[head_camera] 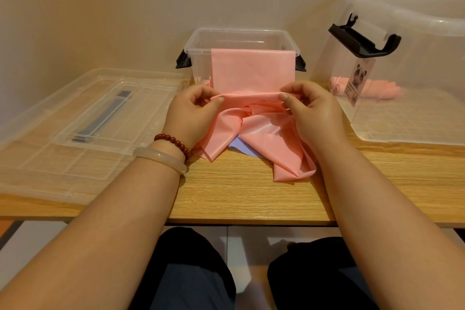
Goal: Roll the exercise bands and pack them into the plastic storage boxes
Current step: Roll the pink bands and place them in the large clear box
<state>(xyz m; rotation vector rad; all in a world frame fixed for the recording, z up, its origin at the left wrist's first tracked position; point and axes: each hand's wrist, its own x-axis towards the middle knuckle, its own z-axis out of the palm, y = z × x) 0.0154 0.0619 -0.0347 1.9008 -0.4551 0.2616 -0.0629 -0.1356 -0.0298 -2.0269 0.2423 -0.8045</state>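
A pink exercise band [251, 70] hangs over the front rim of a small clear storage box [241, 40] with black latches and spills in loose folds onto the wooden table [239, 194]. My left hand [191, 113] pinches the band's fold at its left side, and my right hand [309, 108] pinches the same fold at its right side. A pale purple band [241, 147] peeks out from under the pink folds. At the right, a larger clear box [402, 70] lies on its side with rolled pink bands [377, 89] inside.
Two clear lids [83, 123], one stacked on the other, lie flat on the left half of the table. The wall stands close behind the boxes. The table's front edge runs just above my knees.
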